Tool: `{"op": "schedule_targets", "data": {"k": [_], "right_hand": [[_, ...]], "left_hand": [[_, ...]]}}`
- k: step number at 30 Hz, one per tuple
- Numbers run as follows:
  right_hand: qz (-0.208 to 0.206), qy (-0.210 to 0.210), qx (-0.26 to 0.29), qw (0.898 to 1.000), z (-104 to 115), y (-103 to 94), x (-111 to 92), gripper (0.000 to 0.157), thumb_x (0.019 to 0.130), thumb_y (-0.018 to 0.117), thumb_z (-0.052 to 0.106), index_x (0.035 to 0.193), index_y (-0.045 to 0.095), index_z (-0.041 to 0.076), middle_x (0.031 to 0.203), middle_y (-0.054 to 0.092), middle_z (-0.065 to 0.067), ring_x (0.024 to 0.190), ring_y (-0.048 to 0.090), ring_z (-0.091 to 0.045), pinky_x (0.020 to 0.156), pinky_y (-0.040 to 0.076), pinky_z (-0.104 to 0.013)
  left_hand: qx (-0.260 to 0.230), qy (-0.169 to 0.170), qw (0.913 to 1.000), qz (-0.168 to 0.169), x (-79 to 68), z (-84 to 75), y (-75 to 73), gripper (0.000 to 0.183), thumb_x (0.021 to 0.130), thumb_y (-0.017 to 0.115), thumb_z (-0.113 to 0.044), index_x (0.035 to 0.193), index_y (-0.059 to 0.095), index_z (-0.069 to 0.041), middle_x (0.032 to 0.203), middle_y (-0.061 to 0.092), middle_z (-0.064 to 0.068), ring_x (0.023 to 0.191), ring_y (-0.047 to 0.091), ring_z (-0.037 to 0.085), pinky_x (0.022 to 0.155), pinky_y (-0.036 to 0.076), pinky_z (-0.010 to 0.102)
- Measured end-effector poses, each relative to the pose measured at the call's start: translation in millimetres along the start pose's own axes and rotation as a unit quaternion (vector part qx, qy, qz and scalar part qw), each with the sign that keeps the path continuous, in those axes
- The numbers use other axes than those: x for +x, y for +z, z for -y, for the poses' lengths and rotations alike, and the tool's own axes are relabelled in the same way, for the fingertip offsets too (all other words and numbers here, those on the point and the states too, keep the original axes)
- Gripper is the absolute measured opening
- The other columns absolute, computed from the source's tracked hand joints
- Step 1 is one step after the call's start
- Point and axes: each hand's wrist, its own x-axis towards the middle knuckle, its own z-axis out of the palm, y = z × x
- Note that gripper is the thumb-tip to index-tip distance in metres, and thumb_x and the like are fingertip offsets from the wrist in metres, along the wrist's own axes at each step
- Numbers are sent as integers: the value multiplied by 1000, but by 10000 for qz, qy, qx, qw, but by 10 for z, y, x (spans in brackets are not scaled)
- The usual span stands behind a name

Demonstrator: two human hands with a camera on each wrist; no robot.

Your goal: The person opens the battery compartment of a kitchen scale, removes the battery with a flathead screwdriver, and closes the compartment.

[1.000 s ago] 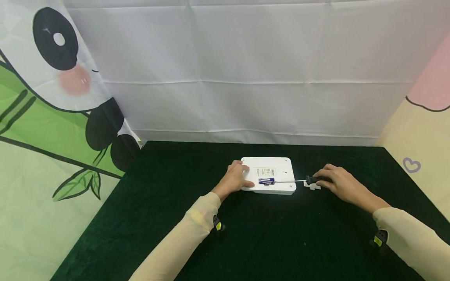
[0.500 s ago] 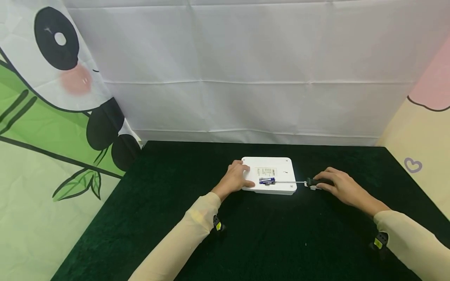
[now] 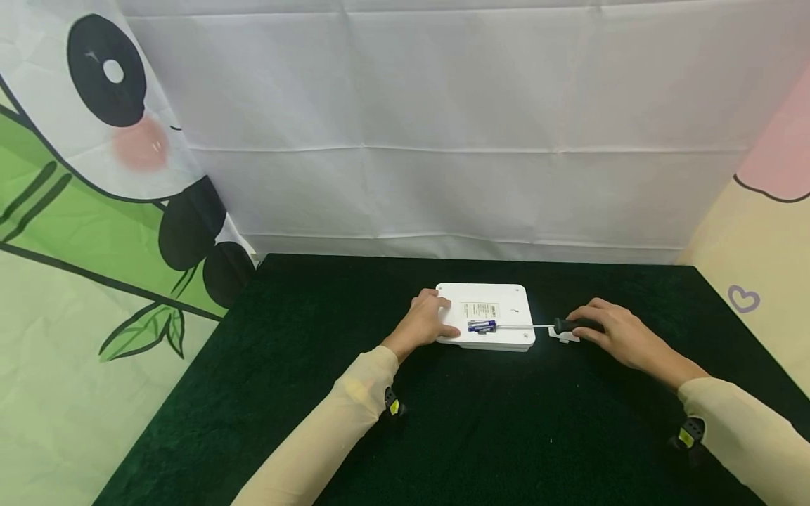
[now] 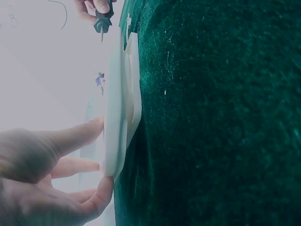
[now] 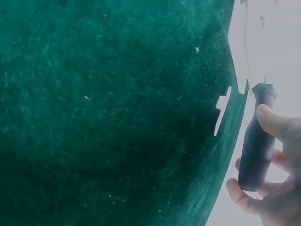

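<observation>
A flat white device (image 3: 514,303) with rounded corners and a printed label lies on the dark green cloth. My left hand (image 3: 420,320) grips its left end, thumb near the front corner and fingers toward the back. Blue-and-silver batteries (image 3: 481,326) sit in an opening near the device's front edge. From the right, my right hand (image 3: 614,334) holds a screwdriver (image 5: 256,146) by its dark handle, fingers wrapped round it. The metal shaft lies almost level across the device, and its tip meets the right end of the batteries.
A small white tabbed cover (image 3: 564,336) lies on the cloth just right of the device, partly under the screwdriver handle in the head view. Dark green cloth (image 3: 481,436) covers the table. A white curtain (image 3: 455,197) hangs behind, with printed cartoon panels at both sides.
The right hand shifts slightly with the screwdriver handle, and more of the small cover shows than half a second ago. The left hand and the device stay in place.
</observation>
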Motion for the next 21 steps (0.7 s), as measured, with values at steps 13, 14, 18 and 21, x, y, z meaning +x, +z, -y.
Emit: {"op": "schedule_targets", "data": {"k": [13,14,18,21], "right_hand": [[-683,202,-151,9973,-222,-277,-49,24,92,68,12,115,66,6,101,61,-13,83,57,-25,67,45,-40],[-713,296,-138,9969,-255,-298,-61,24,92,67,12,115,65,6,102,60,-14,83,57,-26,67,45,-42],[-727,738,-46,9946,-394,-358,-126,24,95,63,12,118,61,3,108,58,-23,89,57,-35,70,46,-51],[-699,1036,-38,9922,-502,-374,-196,25,97,61,12,119,59,1,109,56,-28,89,55,-39,69,45,-54]], "left_hand": [[-49,-21,10000,42,-16,-10,-28,62,82,80,-27,136,57,-9,154,33,11,136,34,29,112,34,43],[-45,-22,10000,46,-18,-10,-30,62,82,80,-27,136,57,-9,154,33,11,137,34,29,112,34,43],[-68,-13,10000,64,-27,-13,-37,63,82,81,-27,137,56,-8,155,33,11,137,34,29,112,33,43],[-84,2,9999,70,-32,-16,-44,63,82,81,-27,137,56,-8,155,33,11,136,34,29,112,33,43]]}}
